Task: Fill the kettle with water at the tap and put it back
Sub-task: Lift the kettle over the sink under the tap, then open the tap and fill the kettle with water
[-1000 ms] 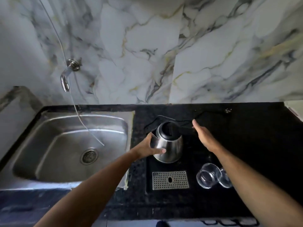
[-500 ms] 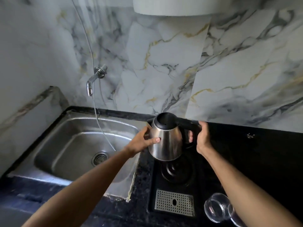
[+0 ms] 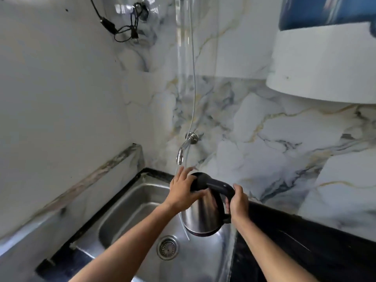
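A steel kettle with a black lid and handle hangs in the air over the sink. My right hand grips its black handle. My left hand lies on the black top and the upper left side of the body. A chrome tap juts from the marble wall just above and behind the kettle's top; no water shows from it. The kettle's mouth is hidden under the lid and my left hand.
The drain lies below the kettle. A black counter runs to the right of the sink. A thin clear tube hangs down the wall past the tap. A white and blue appliance is mounted above right; black cables hang upper left.
Both hands have carried the kettle left, off its base on the counter, to a spot over the sink under the tap. The left hand has slid up onto the kettle's top.
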